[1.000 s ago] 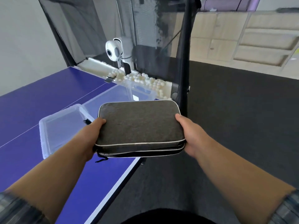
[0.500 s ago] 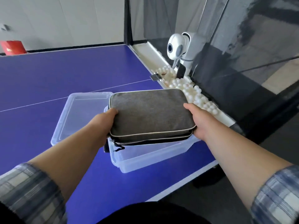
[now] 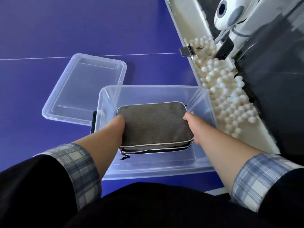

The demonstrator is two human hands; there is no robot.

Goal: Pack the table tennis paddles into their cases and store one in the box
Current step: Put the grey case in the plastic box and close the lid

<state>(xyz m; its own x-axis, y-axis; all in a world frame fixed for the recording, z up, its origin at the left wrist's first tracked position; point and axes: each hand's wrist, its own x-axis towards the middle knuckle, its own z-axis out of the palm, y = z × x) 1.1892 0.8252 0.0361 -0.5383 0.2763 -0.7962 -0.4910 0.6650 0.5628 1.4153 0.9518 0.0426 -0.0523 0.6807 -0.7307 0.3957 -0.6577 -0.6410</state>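
A grey zipped paddle case (image 3: 154, 127) with pale piping sits low inside the clear plastic box (image 3: 151, 168), which stands on the blue table. My left hand (image 3: 117, 127) grips the case's left edge and my right hand (image 3: 193, 127) grips its right edge, fingers hidden underneath. Both hands reach down inside the box walls. I cannot tell whether the case touches the box floor. No paddle is visible.
The box's clear lid (image 3: 85, 89) lies flat on the blue table (image 3: 82, 30) just left and behind the box. A white trough full of white balls (image 3: 225, 89) runs along the right, with a white ball machine (image 3: 233, 15) above it.
The case was carried from off the table's edge to above the box, and has now come down inside the box, still held at both sides. The view tilted downward.
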